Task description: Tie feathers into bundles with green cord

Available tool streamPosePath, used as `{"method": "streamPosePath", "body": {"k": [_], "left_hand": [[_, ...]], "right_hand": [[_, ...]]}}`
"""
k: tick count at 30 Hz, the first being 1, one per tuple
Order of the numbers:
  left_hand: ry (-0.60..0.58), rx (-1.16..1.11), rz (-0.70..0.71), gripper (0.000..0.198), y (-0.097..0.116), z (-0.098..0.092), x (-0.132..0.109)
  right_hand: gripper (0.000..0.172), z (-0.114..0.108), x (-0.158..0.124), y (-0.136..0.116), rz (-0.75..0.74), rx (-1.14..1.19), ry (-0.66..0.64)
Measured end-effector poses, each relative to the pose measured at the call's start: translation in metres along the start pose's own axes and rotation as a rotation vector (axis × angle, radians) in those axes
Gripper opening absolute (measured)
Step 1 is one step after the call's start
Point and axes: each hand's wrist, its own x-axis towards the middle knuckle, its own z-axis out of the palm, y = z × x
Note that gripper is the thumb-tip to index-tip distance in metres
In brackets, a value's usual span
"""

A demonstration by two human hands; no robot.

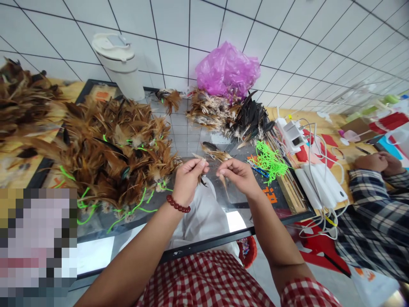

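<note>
Above the glossy tabletop (179, 138), I watch the left hand (188, 177) pinch a small feather (203, 181), dark at its lower wisps, between thumb and fingertips. Just beside it, the right hand (239, 175) grips a slender feather (225, 186), pale tan and narrow, hanging downward. To the left I see a heap of feather bundles (124, 128), glossy russet to golden brown with a few near-black plumes, bound with neon-green string. Further back, black feathers (252, 117) show a dark sheen. Orange characters (270, 195) mark the tabletop near a tangle of green cord (271, 162); the one at the right resembles 迅, though I cannot be certain.
</note>
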Motion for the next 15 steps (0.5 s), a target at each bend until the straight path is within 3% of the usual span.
{"method": "streamPosePath", "body": {"k": [3,10,15], "left_hand": [[-0.052,-0.044,-0.118,0.028,-0.001,0.004,-0.003],[-0.169,-0.083,-0.257,0.030,-0.002,0.010,-0.010],[-0.230,0.005,-0.201,0.025,0.000,0.009,-0.012]], "right_hand": [[0.011,0.003,0.001,-0.001,0.035,0.244,0.060],[0.014,0.018,0.006,0.006,0.044,0.407,0.185],[0.007,0.018,0.007,0.011,0.017,0.379,0.260]]}}
